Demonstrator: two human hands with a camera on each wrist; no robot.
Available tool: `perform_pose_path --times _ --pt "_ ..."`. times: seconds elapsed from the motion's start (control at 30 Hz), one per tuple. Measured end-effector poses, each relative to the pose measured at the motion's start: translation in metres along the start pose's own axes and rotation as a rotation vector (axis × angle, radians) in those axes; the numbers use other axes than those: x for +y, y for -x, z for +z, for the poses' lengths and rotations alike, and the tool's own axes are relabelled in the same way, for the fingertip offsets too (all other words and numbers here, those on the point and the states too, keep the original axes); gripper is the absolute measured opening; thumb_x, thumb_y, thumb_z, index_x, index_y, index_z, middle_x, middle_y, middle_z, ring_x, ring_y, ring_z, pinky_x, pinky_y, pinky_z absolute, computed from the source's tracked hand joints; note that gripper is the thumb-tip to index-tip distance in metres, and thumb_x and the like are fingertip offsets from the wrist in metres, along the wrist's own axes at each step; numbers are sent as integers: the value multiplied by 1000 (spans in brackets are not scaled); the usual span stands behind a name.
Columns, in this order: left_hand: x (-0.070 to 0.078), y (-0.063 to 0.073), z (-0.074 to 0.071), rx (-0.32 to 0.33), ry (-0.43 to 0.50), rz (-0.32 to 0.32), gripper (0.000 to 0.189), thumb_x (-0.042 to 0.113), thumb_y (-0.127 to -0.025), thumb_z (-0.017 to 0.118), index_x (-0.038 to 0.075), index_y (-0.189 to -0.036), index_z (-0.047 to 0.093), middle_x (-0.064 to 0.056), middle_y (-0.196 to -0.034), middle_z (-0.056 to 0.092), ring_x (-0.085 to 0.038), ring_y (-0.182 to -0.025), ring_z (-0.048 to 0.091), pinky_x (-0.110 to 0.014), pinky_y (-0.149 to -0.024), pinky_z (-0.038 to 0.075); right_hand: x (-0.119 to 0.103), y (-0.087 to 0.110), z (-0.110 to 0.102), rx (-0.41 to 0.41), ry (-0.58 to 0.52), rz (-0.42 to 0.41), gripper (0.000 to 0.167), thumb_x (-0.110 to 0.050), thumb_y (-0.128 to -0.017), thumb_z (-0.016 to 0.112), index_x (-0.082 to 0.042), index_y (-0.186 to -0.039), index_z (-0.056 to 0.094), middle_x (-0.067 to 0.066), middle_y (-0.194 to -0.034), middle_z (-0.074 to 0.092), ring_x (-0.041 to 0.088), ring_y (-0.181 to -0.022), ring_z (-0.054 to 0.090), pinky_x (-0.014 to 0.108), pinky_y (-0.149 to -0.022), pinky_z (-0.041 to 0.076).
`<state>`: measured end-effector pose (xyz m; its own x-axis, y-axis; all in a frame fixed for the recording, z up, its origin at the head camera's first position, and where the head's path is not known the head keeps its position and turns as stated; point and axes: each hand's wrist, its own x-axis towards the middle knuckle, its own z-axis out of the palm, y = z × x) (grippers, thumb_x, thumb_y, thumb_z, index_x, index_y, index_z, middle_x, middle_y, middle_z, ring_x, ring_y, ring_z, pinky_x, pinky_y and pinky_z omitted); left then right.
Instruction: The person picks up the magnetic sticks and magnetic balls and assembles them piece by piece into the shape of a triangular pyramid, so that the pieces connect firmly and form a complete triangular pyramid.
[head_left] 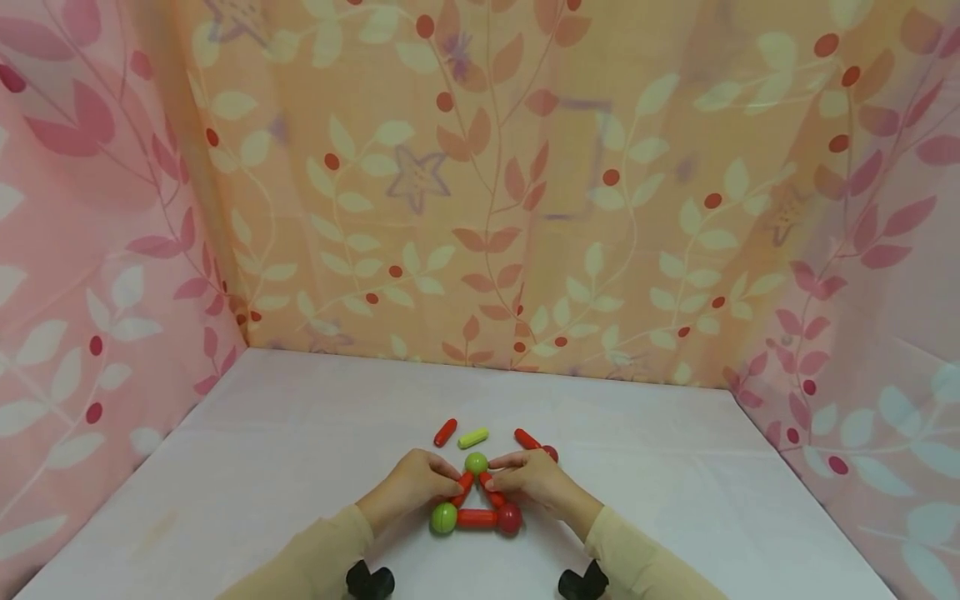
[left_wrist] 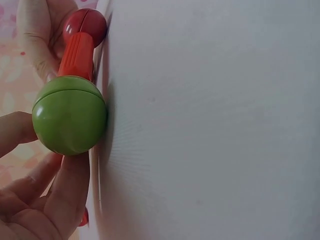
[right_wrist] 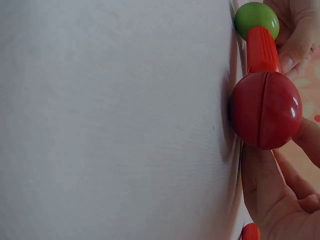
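Note:
A triangle of toy rods and balls lies on the white table in the head view. Its near side is a red rod (head_left: 476,519) between a green ball (head_left: 444,518) and a dark red ball (head_left: 509,519); another green ball (head_left: 476,463) forms the far corner. My left hand (head_left: 416,485) pinches the left red rod (head_left: 462,488), and my right hand (head_left: 542,483) pinches the right red rod (head_left: 495,497). In the left wrist view the near green ball (left_wrist: 70,117) hides part of the left fingers. The dark red ball (right_wrist: 266,110) partly covers the right fingers in the right wrist view.
Beyond the triangle lie a loose red rod (head_left: 446,432) and a short yellow-green rod (head_left: 473,437). Behind the right hand, another red rod (head_left: 527,438) meets a dark red ball (head_left: 551,454). Patterned cloth (head_left: 480,183) encloses the table (head_left: 300,417) at the back and sides.

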<state>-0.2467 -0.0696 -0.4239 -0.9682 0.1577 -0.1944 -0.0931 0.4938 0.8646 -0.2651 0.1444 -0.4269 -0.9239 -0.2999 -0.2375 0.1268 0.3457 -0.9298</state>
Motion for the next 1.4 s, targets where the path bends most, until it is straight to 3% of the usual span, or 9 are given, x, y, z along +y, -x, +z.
perform_pose_path --times 0.47,0.67,0.8,0.97,1.07,1.27,1.4 --pt "-1 -9 1 -23 -17 -33 13 15 -82 79 5 -89 76 -1 -82 67 -14 -76 54 -23 -65 46 2 -2 -3 9 63 -8 34 -9 -86 75 5 -117 70 13 -93 77 10 -79 69 31 -79 60" --pt "-5 -9 -1 -33 -15 6 11 15 -81 78 6 -87 76 1 -77 66 -12 -73 55 -23 -64 47 -2 6 -5 64 92 -41 30 -9 -83 78 4 -110 72 7 -90 76 9 -77 69 30 -76 60" --pt "-7 -12 -11 15 -1 16 9 12 -81 77 5 -86 75 -1 -74 67 -12 -69 59 -25 -64 51 -13 14 -12 151 118 -85 30 -10 -83 79 4 -108 72 9 -96 75 12 -80 69 32 -75 61" --pt "-5 -20 -26 103 76 -30 15 12 -85 76 2 -95 73 -5 -88 70 -15 -74 65 -29 -74 58 -24 19 -26 287 102 -95 32 -16 -83 80 0 -109 72 8 -98 75 15 -83 69 35 -77 60" --pt "-4 -26 -32 170 127 -22 20 12 -86 75 1 -103 72 -8 -95 72 -17 -79 67 -31 -77 58 -27 18 -36 352 116 -85 32 -23 -83 81 -4 -108 74 4 -95 76 19 -82 69 38 -78 58" --pt "-4 -37 -38 276 135 20 27 13 -86 75 -1 -108 72 -10 -100 73 -16 -82 67 -30 -76 57 -21 14 -50 426 153 -109 27 -24 -84 78 -7 -105 76 5 -100 76 17 -95 67 45 -94 51" --pt "-4 -40 -37 288 143 -1 29 14 -86 74 -2 -110 71 -12 -106 72 -17 -82 66 -32 -79 56 -14 9 -56 446 130 -96 30 -25 -84 79 -5 -106 75 7 -103 76 19 -100 68 50 -99 47"
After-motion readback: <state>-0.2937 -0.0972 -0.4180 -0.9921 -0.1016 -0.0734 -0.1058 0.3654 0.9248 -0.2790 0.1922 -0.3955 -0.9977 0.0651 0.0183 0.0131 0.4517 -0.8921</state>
